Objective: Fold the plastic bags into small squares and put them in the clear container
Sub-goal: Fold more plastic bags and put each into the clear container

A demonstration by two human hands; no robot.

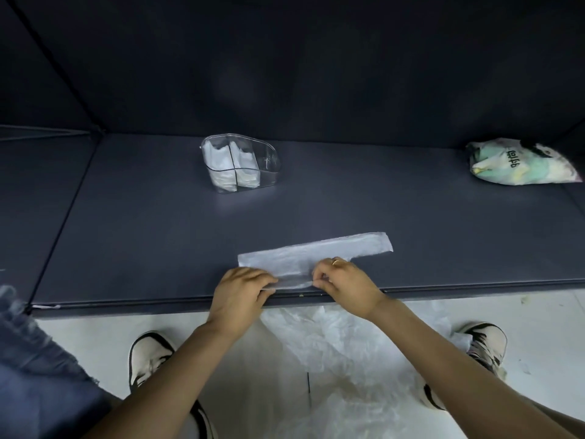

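Dim overall, dark backdrop; soft overhead glow on the table (316,210) (wide-angle bending at edges), floor brighter.

Dark grey matte tabletop (133,223), flat, seamed at left and near edge; dark grey padded back wall (285,64) rising behind it, side panel meeting at left corner; pale off-white smooth floor (259,359) below the near edge; soft overhead light, faint sheen mid-surface

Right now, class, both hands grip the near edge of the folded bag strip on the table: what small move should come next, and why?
Probably fold the strip over from its left end. It already lies as a long narrow band, and the left hand and right hand pinch its near edge, so shortening it toward a square comes next. The clear container already holds folded bags.
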